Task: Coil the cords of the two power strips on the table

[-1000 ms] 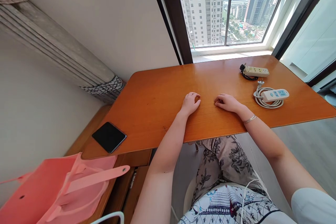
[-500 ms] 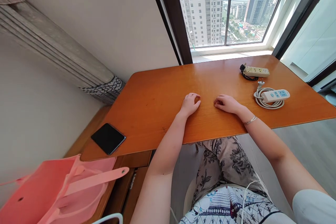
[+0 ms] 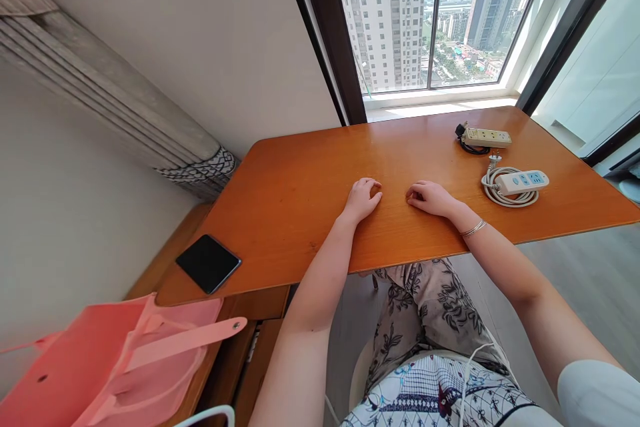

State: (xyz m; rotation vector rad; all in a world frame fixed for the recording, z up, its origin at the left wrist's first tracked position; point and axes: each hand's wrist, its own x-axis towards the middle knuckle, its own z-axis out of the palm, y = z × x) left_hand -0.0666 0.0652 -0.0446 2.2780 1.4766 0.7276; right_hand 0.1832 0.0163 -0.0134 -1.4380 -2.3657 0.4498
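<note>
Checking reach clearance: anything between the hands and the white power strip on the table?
Nothing separate is visible between the right hand and the white power strip; only the strip's own coiled cord lies partly on the side facing it. For the left hand, the right hand stands in between.

Mid-frame, an orange-brown wooden table [image 3: 280, 213] is touched by the left hand [image 3: 363, 199] and the right hand [image 3: 431, 198]. At centre right, a white plastic power strip [image 3: 525, 181] with blue socket panels is laid face up across its coiled pale cord [image 3: 517, 203]; above it, a cream oblong power strip [image 3: 489, 138] is set beside its bunched black cord [image 3: 473, 147].
</note>
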